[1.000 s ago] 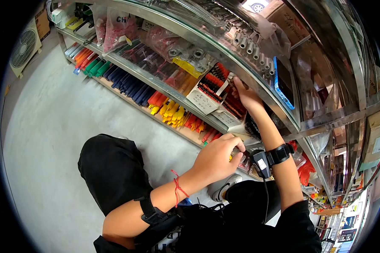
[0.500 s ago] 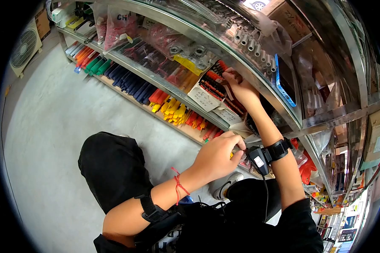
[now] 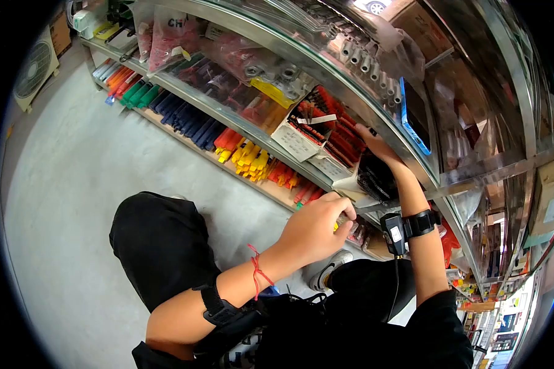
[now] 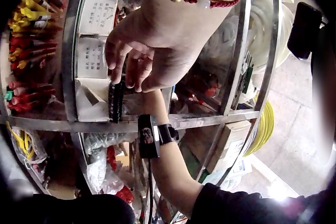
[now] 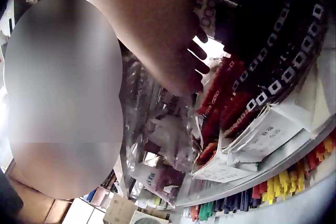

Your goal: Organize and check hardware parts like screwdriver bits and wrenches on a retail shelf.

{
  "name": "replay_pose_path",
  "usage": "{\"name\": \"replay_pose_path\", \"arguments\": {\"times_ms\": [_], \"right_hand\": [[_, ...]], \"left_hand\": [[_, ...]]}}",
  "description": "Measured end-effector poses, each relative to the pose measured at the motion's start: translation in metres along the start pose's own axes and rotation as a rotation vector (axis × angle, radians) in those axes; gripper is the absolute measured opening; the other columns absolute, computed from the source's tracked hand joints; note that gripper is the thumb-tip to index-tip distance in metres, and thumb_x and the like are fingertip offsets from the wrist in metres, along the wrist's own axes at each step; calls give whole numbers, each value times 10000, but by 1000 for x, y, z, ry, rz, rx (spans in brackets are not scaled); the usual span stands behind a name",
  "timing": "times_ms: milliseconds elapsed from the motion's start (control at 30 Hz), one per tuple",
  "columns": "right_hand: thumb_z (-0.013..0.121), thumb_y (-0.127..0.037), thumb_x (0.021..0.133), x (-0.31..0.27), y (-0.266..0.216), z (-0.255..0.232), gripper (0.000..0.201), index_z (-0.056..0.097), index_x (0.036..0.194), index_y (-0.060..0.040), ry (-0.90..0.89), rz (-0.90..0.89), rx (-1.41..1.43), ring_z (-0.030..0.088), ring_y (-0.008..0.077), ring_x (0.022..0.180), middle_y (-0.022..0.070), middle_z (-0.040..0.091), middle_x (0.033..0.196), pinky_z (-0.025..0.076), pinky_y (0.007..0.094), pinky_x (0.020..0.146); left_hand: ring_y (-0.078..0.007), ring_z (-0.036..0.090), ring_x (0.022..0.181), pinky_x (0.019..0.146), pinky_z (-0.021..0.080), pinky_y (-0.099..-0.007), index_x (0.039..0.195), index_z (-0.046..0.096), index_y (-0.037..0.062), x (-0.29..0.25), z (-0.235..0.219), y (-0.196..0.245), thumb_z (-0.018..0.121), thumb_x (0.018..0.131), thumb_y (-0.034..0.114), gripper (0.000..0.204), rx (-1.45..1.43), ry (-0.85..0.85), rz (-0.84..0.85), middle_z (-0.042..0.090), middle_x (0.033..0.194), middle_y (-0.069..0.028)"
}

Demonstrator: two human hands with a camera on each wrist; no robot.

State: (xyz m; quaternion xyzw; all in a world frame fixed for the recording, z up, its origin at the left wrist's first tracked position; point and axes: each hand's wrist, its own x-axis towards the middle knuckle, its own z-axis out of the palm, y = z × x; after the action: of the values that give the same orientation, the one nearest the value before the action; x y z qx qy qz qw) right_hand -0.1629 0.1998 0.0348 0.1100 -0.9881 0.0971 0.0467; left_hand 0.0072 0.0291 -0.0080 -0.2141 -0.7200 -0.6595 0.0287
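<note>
Red strips (image 3: pixel 343 146) fill the white boxes (image 3: pixel 297 141) on the shelf (image 3: pixel 197 109). Your right hand (image 3: pixel 378 146) is at the far side of them, near the black bundle (image 3: pixel 375 178), its fingers loose and spread apart. Your left hand (image 3: pixel 314 229) is well below the boxes, fingers softly bent, not gripping. Half a second ago, your right hand was over the red strips; now a white tag (image 3: pixel 317 119) lies across them.

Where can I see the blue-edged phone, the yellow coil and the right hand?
Blue-edged phone (image 3: pixel 417 117): head view, on its dark screen.
Yellow coil (image 4: pixel 266 129): left wrist view, on its curved loops.
Right hand (image 3: pixel 380 146): head view, on the back of the hand.
</note>
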Motion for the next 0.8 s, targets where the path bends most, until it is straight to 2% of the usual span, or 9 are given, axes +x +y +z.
{"name": "replay_pose_path", "arguments": {"times_ms": [100, 167, 233, 267, 367, 400, 500, 567, 800], "right_hand": [[551, -314, 826, 0, 22, 15, 402, 520, 1098, -21, -24, -98, 40, 520, 212, 1014, 126, 558, 1090, 370, 308, 899], [559, -290, 824, 0, 25, 19, 390, 518, 1111, -30, -104, 71, 85, 521, 200, 1017, 119, 574, 1064, 381, 298, 882], [560, -305, 821, -1, 17, 25, 402, 514, 1122, -43, 45, -32, 39, 524, 205, 1013, 122, 580, 1048, 386, 302, 870], [558, -319, 816, -6, 17, 22, 392, 536, 1099, -50, 42, 51, 47, 541, 255, 974, 132, 587, 1030, 398, 322, 846], [570, -332, 797, -10, -5, 2, 383, 569, 1053, -46, 245, -100, -212, 548, 309, 925, 147, 594, 1009, 405, 354, 824], [571, -304, 791, -6, -1, 6, 337, 595, 1007, -47, 408, -239, -194, 553, 331, 888, 156, 604, 974, 410, 372, 807], [488, -174, 819, 7, 2, 17, 191, 540, 924, -24, 548, -405, -165, 533, 336, 761, 190, 553, 867, 426, 399, 658], [511, -267, 823, 5, -14, 18, 348, 546, 1097, -55, 405, -190, -181, 502, 354, 1008, 166, 542, 1116, 376, 396, 876], [503, -293, 821, 23, -26, 32, 347, 561, 1084, -75, 336, -214, -61, 470, 342, 1056, 150, 537, 1130, 353, 375, 902]], "left_hand": [[-209, 582, 743, 651, 465, -277, 853, 554, 32, 0, 3, -3, 577, 756, 80, 110, 6, 2, 12, 560, 860, -94], [-209, 582, 741, 652, 464, -280, 852, 554, 33, 1, 3, -3, 577, 757, 84, 111, 11, -15, 10, 560, 856, -94], [-211, 582, 739, 654, 463, -284, 852, 553, 34, 1, 2, -2, 577, 757, 87, 111, 18, -30, -6, 560, 850, -93], [-213, 582, 739, 655, 462, -287, 853, 553, 34, 1, 2, -1, 576, 758, 88, 112, 22, -38, -21, 560, 847, -93], [-216, 582, 746, 657, 461, -293, 856, 554, 34, 1, -1, 2, 574, 758, 90, 114, 33, -55, -44, 559, 833, -93], [-216, 582, 749, 657, 461, -295, 857, 554, 34, 1, -1, 2, 573, 759, 91, 115, 36, -59, -47, 559, 828, -93], [-216, 583, 758, 666, 464, -294, 863, 556, 35, 2, -1, 1, 572, 759, 87, 118, 45, -75, -37, 561, 826, -96], [-217, 584, 763, 679, 467, -292, 864, 556, 33, 2, 0, 0, 571, 759, 84, 118, 47, -69, -25, 564, 832, -98], [-223, 582, 776, 704, 473, -285, 860, 554, 21, 3, -2, 0, 569, 759, 75, 117, 38, -84, -48, 570, 848, -103]]}}
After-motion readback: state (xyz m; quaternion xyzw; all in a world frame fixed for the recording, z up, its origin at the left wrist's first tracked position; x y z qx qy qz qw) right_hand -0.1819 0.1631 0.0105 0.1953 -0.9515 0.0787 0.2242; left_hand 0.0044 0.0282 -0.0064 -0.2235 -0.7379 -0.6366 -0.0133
